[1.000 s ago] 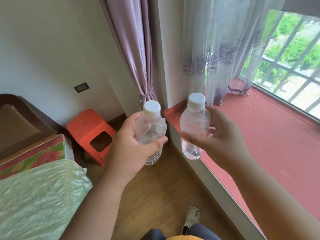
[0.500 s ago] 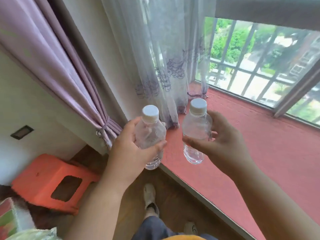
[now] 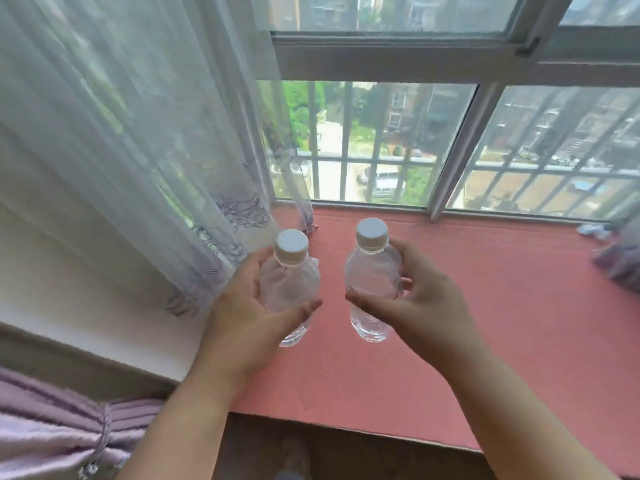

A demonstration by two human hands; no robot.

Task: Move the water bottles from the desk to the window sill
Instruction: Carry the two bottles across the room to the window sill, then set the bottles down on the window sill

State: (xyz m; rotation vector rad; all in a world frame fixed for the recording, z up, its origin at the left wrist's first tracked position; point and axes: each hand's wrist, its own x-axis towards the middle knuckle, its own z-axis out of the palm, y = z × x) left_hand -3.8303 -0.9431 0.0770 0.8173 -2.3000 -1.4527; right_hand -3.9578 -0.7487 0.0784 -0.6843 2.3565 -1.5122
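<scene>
Two small clear water bottles with white caps are held upright over the red window sill (image 3: 485, 334). My left hand (image 3: 249, 323) is wrapped around the left bottle (image 3: 289, 285). My right hand (image 3: 422, 306) grips the right bottle (image 3: 372, 275). The bottles are side by side, a small gap between them. Whether their bases touch the sill I cannot tell.
A sheer white curtain (image 3: 138, 150) hangs at the left, its hem on the sill close to the left bottle. A purple drape (image 3: 62, 427) lies at the lower left. The barred window (image 3: 381, 143) closes the sill's far side. Crumpled fabric (image 3: 620, 261) sits at the far right.
The view has swung from the floor and orange stool to face the window. Both hands, each holding its bottle, have moved forward over the sill.
</scene>
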